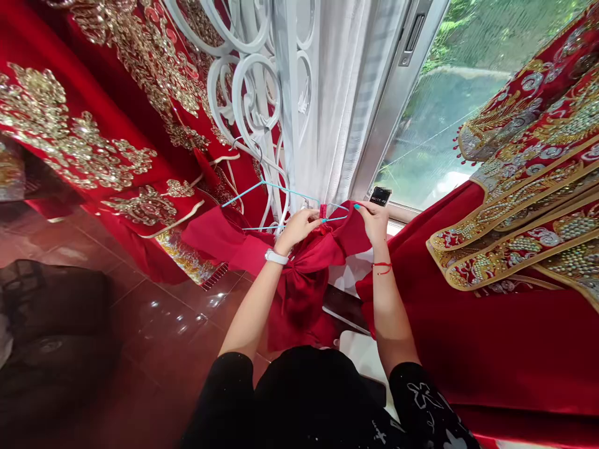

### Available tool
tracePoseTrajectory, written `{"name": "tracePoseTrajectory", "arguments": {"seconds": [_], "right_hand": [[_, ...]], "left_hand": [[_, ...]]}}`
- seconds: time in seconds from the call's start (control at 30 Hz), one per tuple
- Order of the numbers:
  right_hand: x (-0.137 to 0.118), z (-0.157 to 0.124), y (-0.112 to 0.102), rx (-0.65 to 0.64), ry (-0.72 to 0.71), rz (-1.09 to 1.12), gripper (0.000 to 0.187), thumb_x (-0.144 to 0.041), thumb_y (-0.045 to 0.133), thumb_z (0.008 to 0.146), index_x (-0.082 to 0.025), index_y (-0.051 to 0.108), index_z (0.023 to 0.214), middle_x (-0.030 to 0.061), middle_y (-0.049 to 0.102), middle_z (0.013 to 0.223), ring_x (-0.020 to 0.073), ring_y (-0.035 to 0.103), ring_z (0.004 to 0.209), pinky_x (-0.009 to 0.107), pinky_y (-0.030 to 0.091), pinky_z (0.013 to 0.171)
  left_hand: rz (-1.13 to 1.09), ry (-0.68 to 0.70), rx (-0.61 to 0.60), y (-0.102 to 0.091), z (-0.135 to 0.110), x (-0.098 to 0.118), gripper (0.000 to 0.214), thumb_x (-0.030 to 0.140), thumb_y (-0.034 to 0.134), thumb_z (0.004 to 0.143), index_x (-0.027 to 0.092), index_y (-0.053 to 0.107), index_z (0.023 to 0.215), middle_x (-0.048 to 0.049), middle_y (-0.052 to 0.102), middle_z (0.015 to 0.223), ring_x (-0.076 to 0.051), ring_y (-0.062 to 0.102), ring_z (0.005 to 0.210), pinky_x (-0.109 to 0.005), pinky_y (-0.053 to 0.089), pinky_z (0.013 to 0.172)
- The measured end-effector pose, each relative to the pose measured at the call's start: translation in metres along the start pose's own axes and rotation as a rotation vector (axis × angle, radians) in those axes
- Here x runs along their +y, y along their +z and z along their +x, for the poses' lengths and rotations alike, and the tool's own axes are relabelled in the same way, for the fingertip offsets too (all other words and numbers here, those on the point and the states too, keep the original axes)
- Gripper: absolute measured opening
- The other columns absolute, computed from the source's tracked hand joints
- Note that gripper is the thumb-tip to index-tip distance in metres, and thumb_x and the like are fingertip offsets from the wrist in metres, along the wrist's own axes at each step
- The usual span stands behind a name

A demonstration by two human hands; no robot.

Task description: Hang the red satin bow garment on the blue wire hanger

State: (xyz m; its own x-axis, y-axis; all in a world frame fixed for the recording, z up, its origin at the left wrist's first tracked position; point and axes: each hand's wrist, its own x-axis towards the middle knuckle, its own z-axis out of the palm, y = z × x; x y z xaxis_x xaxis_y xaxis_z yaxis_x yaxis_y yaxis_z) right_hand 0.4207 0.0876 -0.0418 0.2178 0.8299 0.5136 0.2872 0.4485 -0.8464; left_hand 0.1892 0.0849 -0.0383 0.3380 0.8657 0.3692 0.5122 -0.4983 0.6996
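Observation:
A plain red garment [304,280] hangs from a light blue wire hanger [262,185] in front of me. My left hand [299,227], with a white band at the wrist, is closed on the garment's top edge at the hanger, beside a small red clip [322,212]. My right hand [374,221], with a red string at the wrist, pinches the hanger's right end and the cloth there. A small black device with a lit display [380,196] sits just above that hand.
Red garments with gold embroidery hang at left [93,125] and right [528,206]. A white scrolled metal grille [248,93] and a white curtain [337,93] stand ahead, with a window [449,112] behind. Dark glossy floor tiles [163,337] lie at lower left.

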Motion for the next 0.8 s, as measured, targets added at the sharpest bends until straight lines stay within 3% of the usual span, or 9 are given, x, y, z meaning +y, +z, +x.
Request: {"name": "tracePoseTrajectory", "arguments": {"seconds": [0.1, 0.23, 0.33, 0.47, 0.6, 0.7, 0.8], "right_hand": [[-0.017, 0.008, 0.003, -0.054, -0.097, -0.037, 0.019, -0.034, 0.068, 0.083, -0.022, 0.083, 0.083, 0.0061, 0.081, 0.088, 0.0223, 0.073, 0.085, 0.034, 0.056, 0.081], [-0.030, 0.010, 0.012, -0.080, -0.105, -0.021, 0.019, -0.032, 0.067, 0.085, -0.022, 0.083, 0.083, 0.0054, 0.081, 0.087, 0.0218, 0.073, 0.085, 0.034, 0.056, 0.081], [-0.042, 0.008, 0.029, -0.178, -0.184, -0.033, 0.020, -0.031, 0.066, 0.088, -0.024, 0.084, 0.084, 0.0046, 0.081, 0.088, 0.0210, 0.072, 0.085, 0.033, 0.055, 0.082], [-0.055, -0.001, 0.050, -0.206, -0.238, -0.092, 0.025, -0.033, 0.061, 0.095, -0.024, 0.083, 0.091, 0.0052, 0.080, 0.091, 0.0210, 0.070, 0.090, 0.034, 0.054, 0.087], [-0.057, -0.012, 0.045, -0.255, -0.243, -0.202, 0.023, -0.037, 0.067, 0.093, -0.026, 0.079, 0.109, 0.0063, 0.077, 0.112, 0.0236, 0.066, 0.108, 0.040, 0.051, 0.102], [-0.055, -0.024, 0.035, -0.170, -0.224, -0.192, 0.029, -0.034, 0.064, 0.094, -0.025, 0.074, 0.120, 0.0076, 0.072, 0.121, 0.0228, 0.065, 0.113, 0.040, 0.051, 0.104], [-0.054, -0.041, 0.035, -0.086, -0.204, -0.171, 0.026, -0.031, 0.056, 0.097, -0.024, 0.072, 0.116, 0.0087, 0.070, 0.119, 0.0221, 0.064, 0.113, 0.040, 0.051, 0.104]], "left_hand": [[-0.048, 0.013, -0.054, 0.001, 0.001, 0.003, 0.023, 0.035, 0.058, 0.094, 0.017, 0.071, 0.088, -0.0063, 0.074, 0.086, -0.020, 0.065, 0.083, -0.031, 0.050, 0.082], [-0.078, 0.047, -0.074, 0.003, 0.003, 0.010, 0.020, 0.029, 0.055, 0.094, 0.017, 0.067, 0.082, -0.0059, 0.074, 0.086, -0.020, 0.066, 0.082, -0.031, 0.050, 0.081], [-0.003, 0.020, -0.040, 0.004, 0.004, 0.015, 0.020, 0.022, 0.052, 0.092, 0.018, 0.063, 0.075, -0.0052, 0.071, 0.079, -0.020, 0.064, 0.077, -0.031, 0.049, 0.078], [0.135, -0.056, -0.021, 0.002, 0.002, 0.016, 0.017, 0.013, 0.053, 0.085, 0.017, 0.067, 0.079, -0.0069, 0.072, 0.080, -0.022, 0.065, 0.081, -0.033, 0.049, 0.080], [0.071, -0.108, 0.187, 0.002, -0.006, 0.020, 0.024, 0.012, 0.054, 0.088, 0.017, 0.071, 0.105, -0.0108, 0.075, 0.104, -0.023, 0.069, 0.095, -0.034, 0.053, 0.088], [-0.024, -0.048, 0.350, 0.010, -0.022, 0.031, 0.029, 0.016, 0.051, 0.095, 0.018, 0.066, 0.119, -0.0116, 0.070, 0.124, -0.021, 0.067, 0.110, -0.034, 0.054, 0.097], [-0.009, -0.038, 0.414, 0.021, -0.039, 0.040, 0.033, 0.022, 0.051, 0.098, 0.021, 0.061, 0.130, -0.0117, 0.067, 0.132, -0.023, 0.063, 0.123, -0.038, 0.050, 0.108]]}}
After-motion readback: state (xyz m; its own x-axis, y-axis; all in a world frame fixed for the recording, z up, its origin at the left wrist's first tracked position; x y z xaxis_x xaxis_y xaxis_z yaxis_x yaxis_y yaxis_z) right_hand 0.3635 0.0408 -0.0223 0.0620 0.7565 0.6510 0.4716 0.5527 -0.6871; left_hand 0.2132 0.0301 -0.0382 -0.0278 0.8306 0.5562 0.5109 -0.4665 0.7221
